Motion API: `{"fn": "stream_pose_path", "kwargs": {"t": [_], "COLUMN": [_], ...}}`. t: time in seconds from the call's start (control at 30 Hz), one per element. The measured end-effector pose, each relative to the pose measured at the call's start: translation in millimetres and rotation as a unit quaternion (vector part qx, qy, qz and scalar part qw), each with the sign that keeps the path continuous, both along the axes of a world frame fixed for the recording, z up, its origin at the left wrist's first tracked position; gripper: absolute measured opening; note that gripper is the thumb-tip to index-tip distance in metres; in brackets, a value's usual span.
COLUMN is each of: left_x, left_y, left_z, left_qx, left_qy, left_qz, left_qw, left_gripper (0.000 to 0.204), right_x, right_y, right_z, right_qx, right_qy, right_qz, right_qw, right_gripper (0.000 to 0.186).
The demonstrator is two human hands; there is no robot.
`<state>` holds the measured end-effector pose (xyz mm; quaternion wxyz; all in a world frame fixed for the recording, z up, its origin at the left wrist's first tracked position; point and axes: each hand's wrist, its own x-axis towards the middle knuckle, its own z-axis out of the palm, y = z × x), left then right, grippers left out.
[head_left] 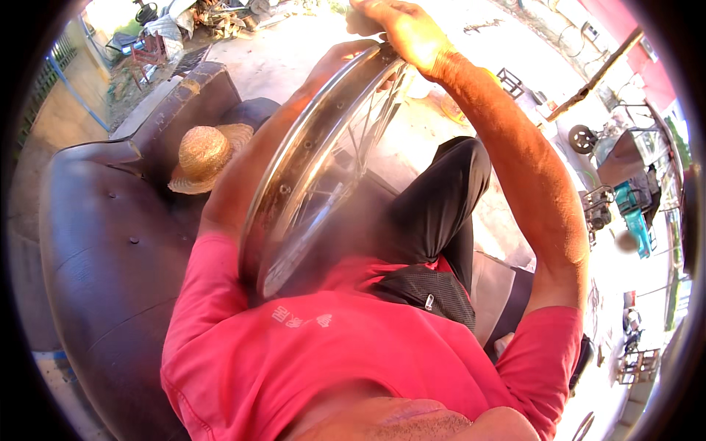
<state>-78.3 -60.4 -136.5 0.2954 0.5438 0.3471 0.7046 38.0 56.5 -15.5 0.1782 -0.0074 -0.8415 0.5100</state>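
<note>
A spoked metal wheel rim stands tilted in front of my chest, leaning over my lap. Bright spokes run inward from it, and its lower part is blurred. My left hand is at the rim's upper end, closed around its outer side; the rim hides most of the fingers. At the very top, my right hand bends over the rim with its fingers curled in and touching it. Strong light and the picture's edge hide what, if anything, those fingers hold besides the rim.
A brown padded sofa spreads along the left, with a straw hat on it. A wooden pole slants at upper right. Beyond it stand a wheeled cart and a teal machine. Scrap is piled at the far left.
</note>
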Motion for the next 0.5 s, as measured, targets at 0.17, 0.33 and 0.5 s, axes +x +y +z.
{"fn": "stream_pose_path", "kwargs": {"t": [0.17, 0.33, 0.5], "left_x": [33, 34, 25], "left_y": [-38, -49, -52], "left_z": [43, 59, 23], "left_qx": [0.093, 0.074, -0.002], "left_qy": [0.040, 0.070, 0.159], "left_qz": [-0.054, 0.108, 0.222], "left_qw": [0.993, 0.989, 0.962], "left_gripper": [0.071, 0.041, 0.017], "right_x": [-22, 2, 4], "right_y": [14, -7, -23], "right_z": [0, 48, 48], "right_qx": [0.061, 0.034, 0.072], "right_qy": [0.036, 0.069, 0.016], "right_qz": [0.033, 0.040, 0.029], "right_qw": [0.997, 0.996, 0.997], "right_gripper": [0.053, 0.063, 0.066]}}
